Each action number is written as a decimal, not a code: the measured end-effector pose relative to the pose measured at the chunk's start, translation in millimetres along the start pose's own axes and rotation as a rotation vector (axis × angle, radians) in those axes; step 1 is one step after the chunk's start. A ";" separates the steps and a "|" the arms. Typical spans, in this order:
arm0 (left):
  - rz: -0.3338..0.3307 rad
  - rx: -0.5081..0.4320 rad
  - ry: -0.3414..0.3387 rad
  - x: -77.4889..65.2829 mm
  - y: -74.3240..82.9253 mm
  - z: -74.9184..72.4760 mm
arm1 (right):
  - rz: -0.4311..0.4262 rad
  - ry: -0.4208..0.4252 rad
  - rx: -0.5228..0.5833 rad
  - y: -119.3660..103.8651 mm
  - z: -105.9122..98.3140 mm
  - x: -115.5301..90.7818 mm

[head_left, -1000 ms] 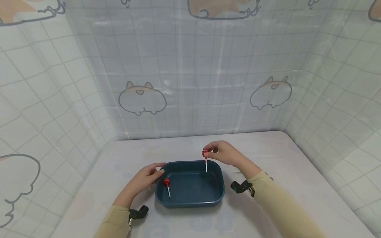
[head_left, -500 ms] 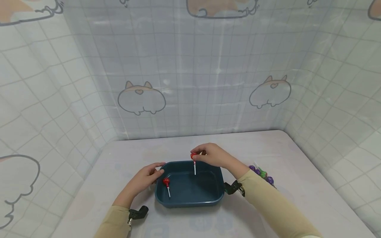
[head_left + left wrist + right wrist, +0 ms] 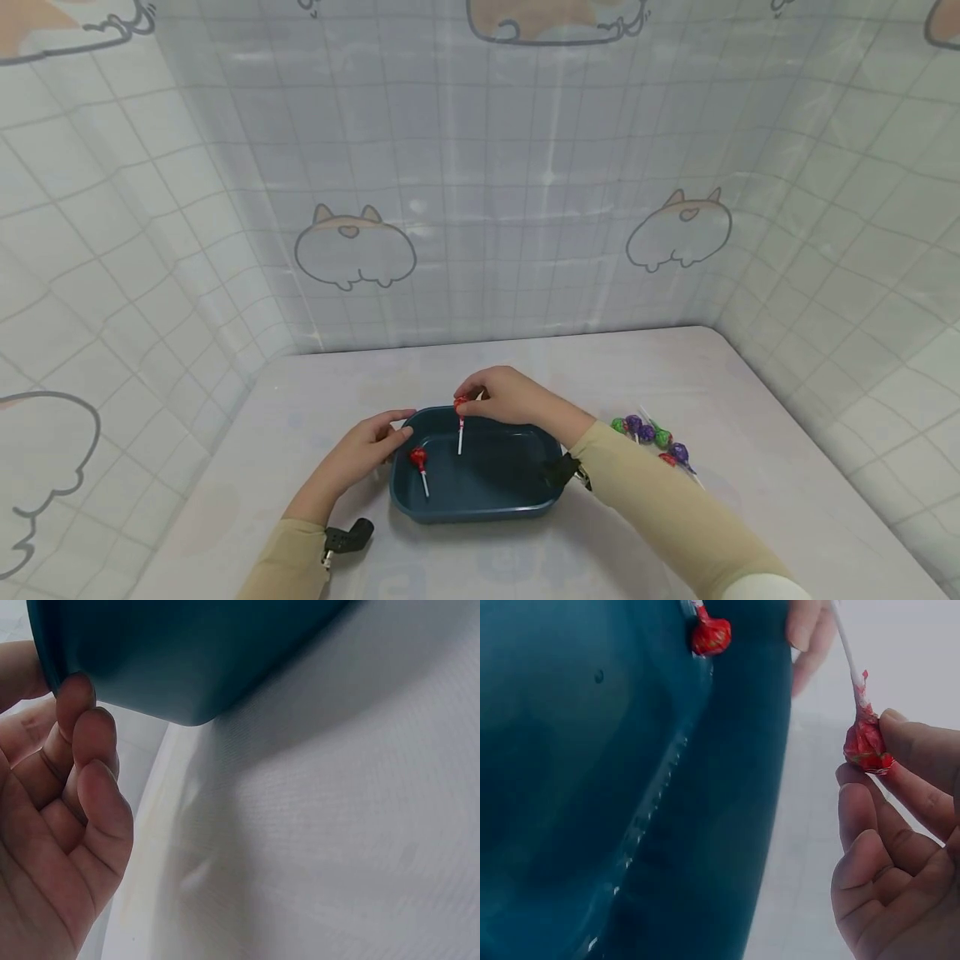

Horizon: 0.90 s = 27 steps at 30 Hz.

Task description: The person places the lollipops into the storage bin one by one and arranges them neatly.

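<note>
A dark teal rectangular tray (image 3: 487,487) stands on the table in the head view. My left hand (image 3: 365,450) pinches its left rim, thumb on top; in the left wrist view the fingers (image 3: 105,802) bend beside the tray's outer wall. One red-wrapped lollipop (image 3: 418,457) lies inside at the left, stick toward the front. Above the back part of the tray, my right hand (image 3: 504,398) pinches another red lollipop (image 3: 461,408) by its candy end, and its white stick points down. The right wrist view shows thumb and fingertips on that red wrapper (image 3: 866,744).
Right of the tray, several lollipops in purple (image 3: 647,432), green (image 3: 663,438) and red (image 3: 667,459) wrappers lie in a loose group on the white table (image 3: 360,379). Behind the table hangs a grid-patterned curtain (image 3: 495,250) with cartoon dogs.
My right hand has carried its red lollipop leftward, from the tray's back right corner to left of its middle. The lollipop group at the right has come into view. My left hand has stayed still.
</note>
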State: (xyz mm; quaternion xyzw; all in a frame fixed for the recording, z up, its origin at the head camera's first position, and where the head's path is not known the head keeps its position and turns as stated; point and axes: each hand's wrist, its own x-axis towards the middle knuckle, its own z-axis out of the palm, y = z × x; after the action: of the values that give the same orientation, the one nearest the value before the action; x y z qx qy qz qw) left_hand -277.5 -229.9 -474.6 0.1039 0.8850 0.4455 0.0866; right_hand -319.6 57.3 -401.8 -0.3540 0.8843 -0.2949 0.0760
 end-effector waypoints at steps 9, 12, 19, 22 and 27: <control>-0.005 -0.003 -0.001 0.1 -0.6 0.4 | -0.005 -0.086 -0.006 -11.3 14.6 12.9; -0.005 -0.005 -0.003 0.4 -1.0 0.5 | -0.005 -0.108 -0.027 -13.6 20.6 15.0; -0.002 -0.008 -0.001 -0.5 -2.4 0.4 | -0.002 -0.150 -0.100 -13.8 36.0 22.3; 0.001 -0.010 0.000 -0.5 -2.3 -0.1 | 0.005 -0.168 -0.123 -13.4 42.2 25.6; 0.005 -0.010 -0.004 -0.6 -1.7 -0.5 | 0.030 -0.193 -0.141 -17.6 49.1 27.6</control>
State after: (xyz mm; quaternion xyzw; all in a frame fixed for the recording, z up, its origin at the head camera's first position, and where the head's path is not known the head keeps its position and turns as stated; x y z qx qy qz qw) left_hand -277.2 -231.5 -475.7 0.1066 0.8823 0.4500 0.0877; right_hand -312.9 5.6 -429.7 -0.3721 0.8965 -0.1954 0.1401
